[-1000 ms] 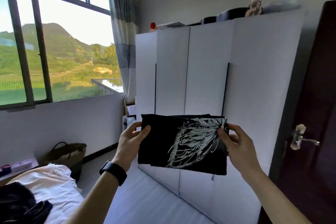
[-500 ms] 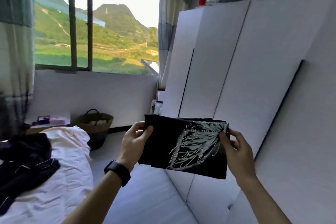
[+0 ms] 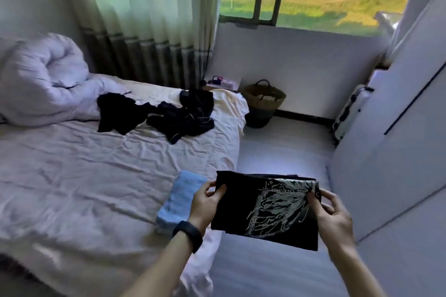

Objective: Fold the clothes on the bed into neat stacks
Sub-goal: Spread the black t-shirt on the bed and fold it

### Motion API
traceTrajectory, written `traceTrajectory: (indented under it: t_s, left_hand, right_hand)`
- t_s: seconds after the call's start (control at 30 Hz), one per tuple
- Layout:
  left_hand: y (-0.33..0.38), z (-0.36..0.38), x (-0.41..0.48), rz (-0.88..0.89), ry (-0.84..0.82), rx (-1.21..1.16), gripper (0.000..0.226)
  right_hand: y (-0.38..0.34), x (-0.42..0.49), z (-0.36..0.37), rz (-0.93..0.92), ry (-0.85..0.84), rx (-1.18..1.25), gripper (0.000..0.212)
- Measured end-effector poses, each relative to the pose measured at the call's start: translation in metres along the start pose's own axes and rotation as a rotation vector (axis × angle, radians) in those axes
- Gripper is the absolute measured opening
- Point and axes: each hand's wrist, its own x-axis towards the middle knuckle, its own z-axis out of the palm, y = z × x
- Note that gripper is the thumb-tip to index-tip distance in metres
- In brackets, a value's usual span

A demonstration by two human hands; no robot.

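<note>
A folded black T-shirt (image 3: pixel 260 210) with a pale line print hangs in the air over the floor beside the bed. My left hand (image 3: pixel 206 202) pinches its left edge and my right hand (image 3: pixel 331 214) pinches its upper right corner. A folded light blue garment (image 3: pixel 179 198) lies on the bed (image 3: pixel 84 176) near its right edge, just left of my left hand. Farther back on the sheet lie loose dark clothes (image 3: pixel 178 113) in a crumpled heap, with another black piece (image 3: pixel 118 111) spread to their left.
A bunched white duvet (image 3: pixel 41 79) fills the bed's far left. A woven basket (image 3: pixel 264 101) stands on the floor under the window. A suitcase (image 3: pixel 347 113) leans by the white wardrobe (image 3: pixel 398 140) on the right. A small bedside table (image 3: pixel 224 83) sits behind the bed.
The view has swung left and down from the wardrobe to the bed. Both hands keep the same hold on the folded black T-shirt, now lower and near the bed's edge.
</note>
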Motion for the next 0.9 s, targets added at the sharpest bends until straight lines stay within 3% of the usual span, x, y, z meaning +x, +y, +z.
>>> traceTrajectory:
  t_s: [0.2, 0.43, 0.57, 0.73, 0.9]
  left_hand:
    - [-0.079, -0.051, -0.018, -0.23, 0.302, -0.017, 0.009]
    - [-0.129, -0.082, -0.004, -0.426, 0.537, -0.076, 0.023]
    - [-0.144, -0.084, 0.016, -0.515, 0.626, -0.152, 0.022]
    - [-0.144, -0.076, 0.045, -0.561, 0.745, -0.22, 0.018]
    - [-0.15, -0.064, 0.079, -0.605, 0.837, -0.194, 0.028]
  right_hand:
    - [0.072, 0.015, 0.075, 0.229, -0.267, -0.04, 0.028]
    - [0.1, 0.049, 0.157, 0.332, -0.458, -0.134, 0.032]
    - [0.099, 0.083, 0.194, 0.343, -0.534, -0.236, 0.034]
    - [0.09, 0.129, 0.239, 0.307, -0.681, -0.356, 0.022]
    - [0.1, 0.174, 0.288, 0.236, -0.844, -0.469, 0.02]
